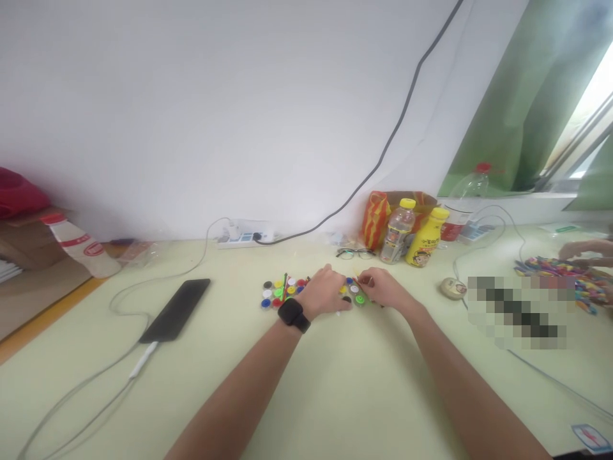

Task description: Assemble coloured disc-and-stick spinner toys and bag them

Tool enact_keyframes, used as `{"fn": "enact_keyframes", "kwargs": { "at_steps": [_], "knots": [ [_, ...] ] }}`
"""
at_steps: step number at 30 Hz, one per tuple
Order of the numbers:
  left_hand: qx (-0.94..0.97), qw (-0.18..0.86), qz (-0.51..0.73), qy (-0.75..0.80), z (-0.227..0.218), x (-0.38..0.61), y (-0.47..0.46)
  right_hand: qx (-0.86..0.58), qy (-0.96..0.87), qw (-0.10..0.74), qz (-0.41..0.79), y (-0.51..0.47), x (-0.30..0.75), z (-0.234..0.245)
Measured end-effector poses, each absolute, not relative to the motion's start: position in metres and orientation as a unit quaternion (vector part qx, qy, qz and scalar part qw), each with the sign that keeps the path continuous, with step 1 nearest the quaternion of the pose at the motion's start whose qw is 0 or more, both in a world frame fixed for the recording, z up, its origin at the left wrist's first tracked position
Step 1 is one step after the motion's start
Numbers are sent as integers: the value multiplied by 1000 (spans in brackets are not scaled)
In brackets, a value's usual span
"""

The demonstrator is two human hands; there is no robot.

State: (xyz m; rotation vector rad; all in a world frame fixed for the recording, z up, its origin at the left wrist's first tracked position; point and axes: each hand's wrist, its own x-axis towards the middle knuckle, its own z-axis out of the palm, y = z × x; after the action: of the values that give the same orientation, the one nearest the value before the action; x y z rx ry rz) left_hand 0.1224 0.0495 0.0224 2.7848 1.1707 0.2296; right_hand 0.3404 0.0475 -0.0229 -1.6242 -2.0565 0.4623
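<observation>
Small round coloured pieces (267,294), like buttons or caps in blue, white, black, green, red and yellow, lie in rows on the table. Thin green and red strips (285,286) stick up among them. My left hand (326,291), with a black watch on its wrist, lies palm down over the middle of the rows, thumb apart from the fingers, and hides several pieces. At the right end of the rows, my right hand (383,287) has its fingertips pinched together beside a white piece (354,289) and a green piece (359,299). What they hold is too small to name.
A black phone (177,311) on a cable lies to the left. Behind stand a power strip (245,233), eyeglasses (355,253), a clear bottle (398,231) and a yellow bottle (427,239). Another person's hand (587,250) is over colourful thin pieces (569,278) at far right.
</observation>
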Motion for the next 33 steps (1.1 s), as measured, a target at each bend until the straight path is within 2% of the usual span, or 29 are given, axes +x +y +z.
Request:
{"fn": "enact_keyframes", "kwargs": {
  "at_steps": [5, 11, 16, 22, 33],
  "knots": [
    [920, 55, 114, 370, 21, 123, 49, -583, -750, 261, 171, 51, 341, -27],
    [925, 42, 200, 321, 7, 143, 31, -562, -755, 318, 115, 59, 345, -39],
    [919, 22, 219, 327, -7, 158, 18, -485, -801, 303, 175, 59, 349, -40],
    [902, 21, 248, 352, -12, 161, 14, -515, -764, 335, 196, 64, 347, -42],
    [898, 18, 245, 365, -19, 158, 18, -509, -766, 328, 216, 64, 342, -32]
  ]
}}
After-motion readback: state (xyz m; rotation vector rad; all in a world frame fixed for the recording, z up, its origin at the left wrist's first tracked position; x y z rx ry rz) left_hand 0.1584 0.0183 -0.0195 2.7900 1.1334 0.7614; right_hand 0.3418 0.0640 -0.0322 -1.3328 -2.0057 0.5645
